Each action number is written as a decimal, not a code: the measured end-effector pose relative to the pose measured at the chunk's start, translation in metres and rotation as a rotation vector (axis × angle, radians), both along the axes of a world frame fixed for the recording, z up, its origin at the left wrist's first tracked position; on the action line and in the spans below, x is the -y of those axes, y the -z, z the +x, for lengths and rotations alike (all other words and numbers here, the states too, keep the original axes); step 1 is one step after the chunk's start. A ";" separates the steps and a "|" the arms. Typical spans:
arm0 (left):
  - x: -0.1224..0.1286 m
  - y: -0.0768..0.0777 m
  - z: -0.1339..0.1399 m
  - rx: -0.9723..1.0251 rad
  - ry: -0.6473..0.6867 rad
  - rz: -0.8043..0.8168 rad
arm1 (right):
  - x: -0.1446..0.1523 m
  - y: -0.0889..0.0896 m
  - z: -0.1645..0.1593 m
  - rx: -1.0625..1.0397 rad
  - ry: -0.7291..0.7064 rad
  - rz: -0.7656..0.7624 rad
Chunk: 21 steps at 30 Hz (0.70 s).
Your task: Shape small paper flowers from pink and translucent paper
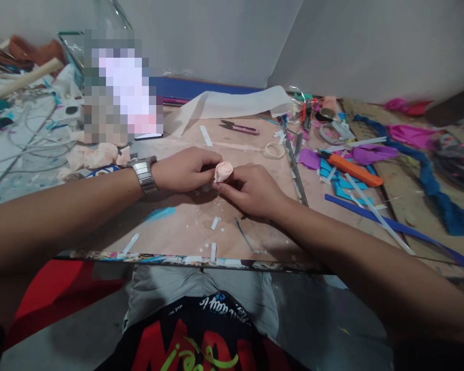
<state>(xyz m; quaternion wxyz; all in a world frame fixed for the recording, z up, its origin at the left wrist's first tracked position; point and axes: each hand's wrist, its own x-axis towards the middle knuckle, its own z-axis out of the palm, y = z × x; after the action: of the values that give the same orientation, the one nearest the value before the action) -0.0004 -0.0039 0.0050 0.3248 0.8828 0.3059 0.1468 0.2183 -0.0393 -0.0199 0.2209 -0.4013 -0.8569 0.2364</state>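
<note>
Between my two hands, over the middle of the table, is a small pale-pink paper rose [223, 171] with a rolled, layered top. My left hand [187, 169], with a metal watch on its wrist, pinches it from the left. From the right, my right hand [251, 189] closes thumb and fingers on its lower part. The base of the rose is mostly hidden by the fingers. Beyond the hands lie thread snips [239, 128] and a roll of tape [274, 150].
An orange utility knife [350, 167] lies at the right among purple and blue crepe scraps. A white paper strip [235, 105] curls at the back. Crumpled peach paper [95, 156] and cables sit at the left. The table's front edge [201, 260] runs near my lap.
</note>
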 end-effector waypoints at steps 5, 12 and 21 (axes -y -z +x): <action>0.001 -0.001 0.000 0.014 0.005 -0.013 | 0.001 -0.001 0.000 -0.010 0.014 0.007; 0.000 0.000 0.000 -0.030 0.001 0.013 | 0.001 -0.001 0.000 -0.012 0.022 0.010; 0.002 0.003 0.001 -0.064 0.013 0.106 | -0.001 -0.001 -0.001 -0.025 -0.017 -0.003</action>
<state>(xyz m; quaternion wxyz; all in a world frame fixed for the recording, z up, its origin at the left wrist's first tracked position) 0.0003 -0.0058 0.0017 0.2685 0.9050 0.3024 0.1323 0.2178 -0.0387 -0.0193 0.2291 -0.3911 -0.8571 0.2447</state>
